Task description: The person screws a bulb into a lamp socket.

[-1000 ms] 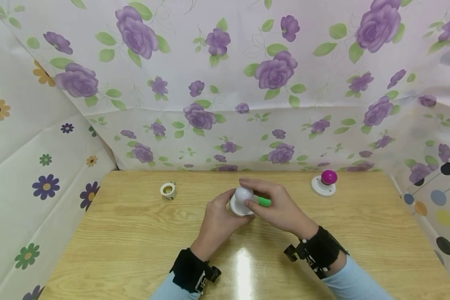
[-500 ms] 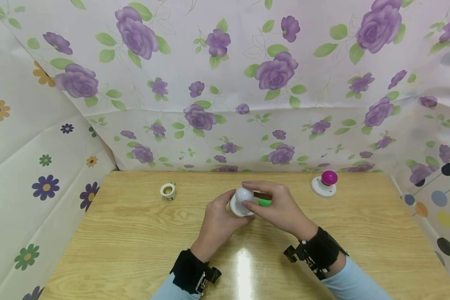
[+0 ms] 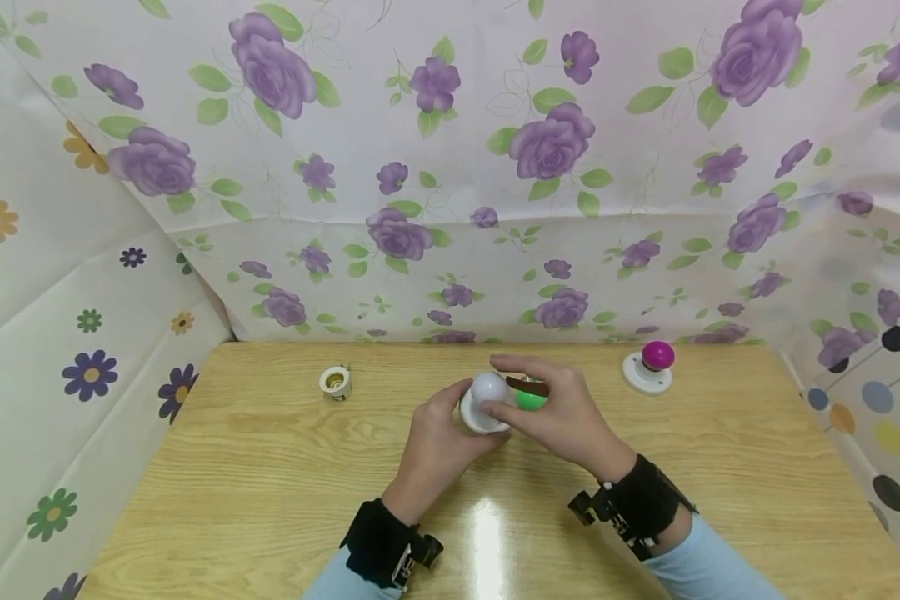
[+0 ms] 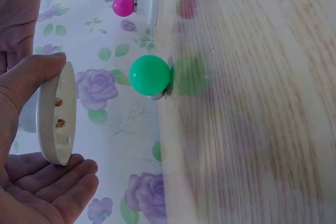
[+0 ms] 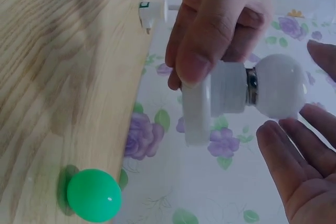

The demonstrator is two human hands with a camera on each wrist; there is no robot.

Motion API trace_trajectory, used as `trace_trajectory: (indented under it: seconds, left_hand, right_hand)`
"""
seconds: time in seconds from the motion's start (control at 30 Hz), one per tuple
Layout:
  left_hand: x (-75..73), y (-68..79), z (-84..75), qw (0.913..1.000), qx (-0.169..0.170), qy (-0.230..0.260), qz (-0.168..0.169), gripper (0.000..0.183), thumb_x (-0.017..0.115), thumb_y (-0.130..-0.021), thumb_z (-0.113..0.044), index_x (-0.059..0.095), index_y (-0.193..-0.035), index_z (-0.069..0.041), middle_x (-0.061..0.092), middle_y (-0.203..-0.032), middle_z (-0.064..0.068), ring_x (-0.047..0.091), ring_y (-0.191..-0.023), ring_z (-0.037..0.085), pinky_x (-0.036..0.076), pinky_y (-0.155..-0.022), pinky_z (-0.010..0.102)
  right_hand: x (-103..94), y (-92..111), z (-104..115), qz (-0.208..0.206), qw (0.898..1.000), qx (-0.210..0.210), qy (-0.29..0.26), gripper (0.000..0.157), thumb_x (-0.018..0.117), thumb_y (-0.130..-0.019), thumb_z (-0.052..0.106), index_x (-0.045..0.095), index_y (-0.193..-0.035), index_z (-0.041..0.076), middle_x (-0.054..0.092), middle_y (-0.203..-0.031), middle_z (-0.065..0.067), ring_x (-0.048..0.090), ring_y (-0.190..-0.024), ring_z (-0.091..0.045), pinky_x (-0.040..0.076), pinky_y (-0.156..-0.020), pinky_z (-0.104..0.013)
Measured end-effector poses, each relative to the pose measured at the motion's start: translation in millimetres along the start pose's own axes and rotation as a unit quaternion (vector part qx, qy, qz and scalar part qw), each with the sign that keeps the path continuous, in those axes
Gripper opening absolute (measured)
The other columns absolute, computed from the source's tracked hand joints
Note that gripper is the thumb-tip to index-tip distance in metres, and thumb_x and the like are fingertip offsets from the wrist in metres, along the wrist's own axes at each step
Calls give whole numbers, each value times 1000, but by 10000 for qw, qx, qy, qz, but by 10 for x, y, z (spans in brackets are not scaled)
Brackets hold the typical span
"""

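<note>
In the head view, my left hand (image 3: 446, 433) grips a round white lamp holder (image 5: 197, 111) by its base, between thumb and fingers. A white light bulb (image 5: 281, 86) stands in its socket, with a strip of metal screw collar showing. My right hand (image 3: 555, 408) is around the bulb, its fingers spread and fairly straight; the index finger is clear of the glass and the thumb lies close against it. Two brass screws show on the holder's underside (image 4: 64, 129) in the left wrist view. On the table just beyond my hands lies a green bulb (image 4: 149, 75).
A magenta bulb (image 3: 657, 355) sits in a white round holder (image 3: 647, 379) at the table's back right. At the back left stands a small white lamp socket (image 3: 336, 382) with nothing screwed in. The flowered cloth (image 3: 420, 283) rises behind the wooden table (image 3: 270, 500).
My right hand's fingers have opened away from the bulb, the index finger shifting slightly right. More of the green bulb shows behind. The left hand and holder have stayed put.
</note>
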State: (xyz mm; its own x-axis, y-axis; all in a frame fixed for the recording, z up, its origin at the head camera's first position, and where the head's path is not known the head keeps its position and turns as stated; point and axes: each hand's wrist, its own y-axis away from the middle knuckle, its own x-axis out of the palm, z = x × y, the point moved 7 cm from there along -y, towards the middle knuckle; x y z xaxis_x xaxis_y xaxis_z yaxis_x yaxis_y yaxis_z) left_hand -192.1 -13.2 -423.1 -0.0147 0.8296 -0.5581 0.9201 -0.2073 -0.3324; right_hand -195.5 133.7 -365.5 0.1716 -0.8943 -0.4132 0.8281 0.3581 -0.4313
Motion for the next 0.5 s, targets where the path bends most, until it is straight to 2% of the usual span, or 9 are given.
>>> trace_trajectory:
  seconds: [0.13,0.27,0.37,0.5]
  left_hand:
    - [-6,-1,2,10000,12,81,-31,62,77,-69,-48,56,-123,-25,57,-112,-14,53,-104,4,48,-83,35]
    - [-6,4,-1,10000,19,66,-2,64,74,-70,-54,55,-124,-26,56,-114,-14,52,-106,4,47,-84,36]
    - [-4,9,-2,10000,-6,43,47,66,71,-71,-58,53,-127,-26,55,-116,-14,50,-108,5,47,-85,37]
    - [-8,11,-9,10000,-28,56,74,66,73,-71,-54,53,-128,-26,55,-117,-13,50,-108,5,47,-85,37]
  right_hand:
    - [-11,-22,100,216,9997,-66,-18,48,71,-83,22,55,-129,19,51,-131,4,48,-118,-16,45,-88,-39]
    - [14,-36,278,589,9978,-129,-265,51,67,-84,7,51,-132,9,46,-137,-4,43,-123,-19,40,-94,-42]
    - [31,-38,365,770,9964,-148,-318,50,65,-83,1,50,-131,2,45,-137,-10,43,-123,-24,39,-94,-42]
    - [39,-36,388,859,9959,-113,-266,47,63,-84,-1,51,-129,-1,47,-134,-11,44,-122,-26,41,-93,-41]
